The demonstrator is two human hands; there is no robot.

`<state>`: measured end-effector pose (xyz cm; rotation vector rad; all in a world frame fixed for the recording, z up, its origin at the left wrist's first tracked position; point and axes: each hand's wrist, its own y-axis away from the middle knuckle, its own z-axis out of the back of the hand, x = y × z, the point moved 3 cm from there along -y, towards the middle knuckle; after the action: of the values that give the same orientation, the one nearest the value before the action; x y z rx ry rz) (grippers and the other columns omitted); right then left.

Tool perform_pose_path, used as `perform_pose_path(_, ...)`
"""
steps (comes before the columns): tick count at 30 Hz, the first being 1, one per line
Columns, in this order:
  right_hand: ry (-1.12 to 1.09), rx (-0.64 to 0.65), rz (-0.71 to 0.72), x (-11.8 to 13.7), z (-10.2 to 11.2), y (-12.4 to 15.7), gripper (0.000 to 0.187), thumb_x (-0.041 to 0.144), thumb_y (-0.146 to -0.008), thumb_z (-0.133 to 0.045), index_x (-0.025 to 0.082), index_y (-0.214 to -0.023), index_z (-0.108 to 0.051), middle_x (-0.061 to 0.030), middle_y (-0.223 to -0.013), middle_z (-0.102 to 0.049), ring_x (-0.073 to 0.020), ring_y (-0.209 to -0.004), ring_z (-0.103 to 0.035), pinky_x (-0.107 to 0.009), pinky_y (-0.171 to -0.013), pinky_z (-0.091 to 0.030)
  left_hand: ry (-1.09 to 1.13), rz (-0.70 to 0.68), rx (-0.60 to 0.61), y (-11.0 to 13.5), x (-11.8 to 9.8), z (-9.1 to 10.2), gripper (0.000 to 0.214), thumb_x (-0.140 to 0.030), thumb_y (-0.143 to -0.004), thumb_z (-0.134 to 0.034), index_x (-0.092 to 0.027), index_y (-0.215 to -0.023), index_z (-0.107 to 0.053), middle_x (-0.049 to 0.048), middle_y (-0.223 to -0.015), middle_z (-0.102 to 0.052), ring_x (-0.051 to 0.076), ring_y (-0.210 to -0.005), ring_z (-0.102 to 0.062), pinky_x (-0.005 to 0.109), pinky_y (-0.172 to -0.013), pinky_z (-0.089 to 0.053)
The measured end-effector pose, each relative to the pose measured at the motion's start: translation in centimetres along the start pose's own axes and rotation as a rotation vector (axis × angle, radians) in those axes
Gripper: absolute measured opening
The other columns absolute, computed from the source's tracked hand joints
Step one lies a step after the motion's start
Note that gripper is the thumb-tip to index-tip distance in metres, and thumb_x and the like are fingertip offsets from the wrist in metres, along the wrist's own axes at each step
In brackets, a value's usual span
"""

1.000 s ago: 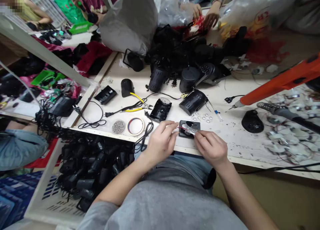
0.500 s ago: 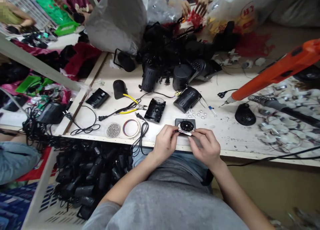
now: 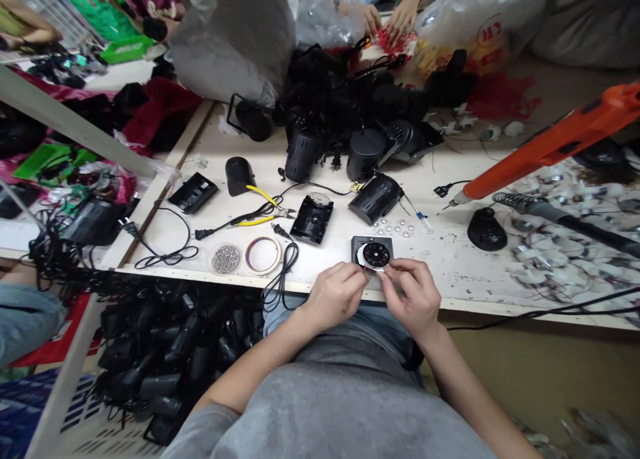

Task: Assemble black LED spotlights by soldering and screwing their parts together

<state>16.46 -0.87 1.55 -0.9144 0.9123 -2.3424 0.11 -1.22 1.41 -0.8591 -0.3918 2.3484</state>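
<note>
My left hand (image 3: 336, 294) and my right hand (image 3: 409, 294) meet at the near edge of the white workbench (image 3: 450, 259), fingers pinched together on a small white part (image 3: 374, 268) that I cannot make out clearly. Just beyond my fingertips lies a dark square housing with a round black disc (image 3: 374, 252) in it. A few clear lenses (image 3: 395, 228) are scattered behind it. A black open housing (image 3: 313, 217) lies to the left.
Yellow-handled cutters (image 3: 265, 209), a tape ring (image 3: 262, 254) and a dish of screws (image 3: 225, 258) lie left. An orange power screwdriver (image 3: 555, 142) hangs at right above a black cap (image 3: 487, 230). Black lamp bodies (image 3: 365, 154) pile behind. Another person's hands (image 3: 387, 19) work opposite. A crate of black parts (image 3: 165, 352) sits below.
Both hands have drawn slightly toward me and closer together at the bench edge, and the black disc in the square housing is now uncovered. The view shifted a little.
</note>
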Motion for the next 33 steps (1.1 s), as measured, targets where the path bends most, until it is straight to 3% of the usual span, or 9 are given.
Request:
perform_pose_path(3,0.006,-0.003,-0.004,-0.1,0.0,0.2,0.017,0.007,-0.086,-0.070,0.020,-0.093,-0.063,-0.0071,-0.093,-0.065,-0.0170,-0.080,-0.068,-0.030,-0.068,-0.061,0.009,0.042,0.013,0.3,-0.1,-0.1,0.017,-0.016,-0.098,-0.046,-0.018,-0.091,-0.061,0.0064,-0.091,-0.068,0.017,-0.083,-0.065,0.028,-0.073,-0.055)
perform_pose_path(8,-0.005,0.001,-0.009,-0.2,0.0,0.1,0.017,0.009,-0.087,-0.069,0.021,-0.098,-0.065,-0.0071,-0.092,-0.067,-0.0199,-0.085,-0.070,-0.034,-0.072,-0.062,0.125,0.200,-0.103,0.6,-0.3,-0.3,0.010,-0.024,-0.098,-0.054,-0.018,-0.100,-0.062,0.0076,-0.096,-0.068,0.019,-0.092,-0.067,0.030,-0.080,-0.059)
perform_pose_path(14,0.002,-0.010,-0.068,-1.1,1.6,-0.5,0.016,0.012,-0.089,-0.067,0.024,-0.100,-0.069,-0.0072,-0.092,-0.070,-0.0235,-0.084,-0.071,-0.040,-0.073,-0.062,0.143,0.204,-0.198,0.1,-0.4,-0.6,0.012,-0.025,-0.099,-0.056,-0.018,-0.096,-0.065,0.0062,-0.088,-0.071,0.017,-0.083,-0.069,0.028,-0.074,-0.059)
perform_pose_path(16,-0.005,-0.157,-0.227,-3.2,3.3,-0.7,0.011,0.016,-0.087,-0.071,0.021,-0.096,-0.070,-0.0065,-0.089,-0.069,-0.0234,-0.081,-0.070,-0.040,-0.070,-0.062,0.179,0.210,-0.211,0.0,-0.4,-0.7,0.012,-0.025,-0.098,-0.058,-0.018,-0.094,-0.066,0.0055,-0.086,-0.071,0.016,-0.081,-0.069,0.027,-0.072,-0.058)
perform_pose_path(19,-0.161,-0.537,-0.573,-7.8,6.5,-0.3,0.019,0.022,-0.083,-0.077,0.018,-0.100,-0.068,-0.0048,-0.089,-0.067,-0.0185,-0.071,-0.069,-0.034,-0.064,-0.061,0.201,0.205,-0.212,-0.2,-0.4,-0.7,0.012,-0.025,-0.097,-0.059,-0.018,-0.092,-0.067,0.0053,-0.085,-0.071,0.016,-0.080,-0.069,0.026,-0.072,-0.058)
perform_pose_path(22,-0.190,-0.743,-0.612,-11.4,9.2,-0.6,0.021,0.023,-0.084,-0.075,0.020,-0.100,-0.063,-0.0007,-0.086,-0.062,-0.0124,-0.060,-0.064,-0.029,-0.058,-0.058,0.209,0.194,-0.211,-0.3,-0.4,-0.8,0.014,-0.026,-0.098,-0.058,-0.018,-0.091,-0.068,0.0048,-0.083,-0.071,0.015,-0.079,-0.068,0.026,-0.072,-0.057)
perform_pose_path(25,-0.199,-0.721,-0.669,-13.8,10.3,-1.4,0.026,0.025,-0.084,-0.075,0.023,-0.108,-0.063,0.0024,-0.084,-0.061,-0.0095,-0.057,-0.061,-0.028,-0.059,-0.056,0.134,0.171,-0.209,-0.3,-0.3,-1.1,0.018,-0.027,-0.099,-0.057,-0.018,-0.090,-0.069,0.0042,-0.082,-0.070,0.014,-0.076,-0.068,0.025,-0.071,-0.057)
perform_pose_path(28,-0.170,-0.629,-0.740,-15.2,10.0,-2.5,0.043,0.029,-0.081,-0.078,0.018,-0.120,-0.064,0.0037,-0.077,-0.062,-0.0079,-0.051,-0.057,-0.027,-0.053,-0.050,0.017,0.136,-0.181,-0.4,-0.3,-1.5,0.021,-0.028,-0.100,-0.055,-0.018,-0.089,-0.070,0.0047,-0.081,-0.068,0.015,-0.074,-0.066,0.026,-0.068,-0.056)
perform_pose_path(33,-0.163,-0.416,-0.732,-15.5,9.1,-4.2,0.037,0.041,-0.086,-0.073,0.013,-0.111,-0.073,0.0016,-0.063,-0.064,-0.0103,-0.046,-0.058,-0.027,-0.049,-0.049,0.025,0.183,-0.185,-0.2,0.0,-1.6,0.022,-0.029,-0.099,-0.055,-0.018,-0.089,-0.070,0.0048,-0.085,-0.065,0.013,-0.070,-0.062,0.024,-0.063,-0.053)
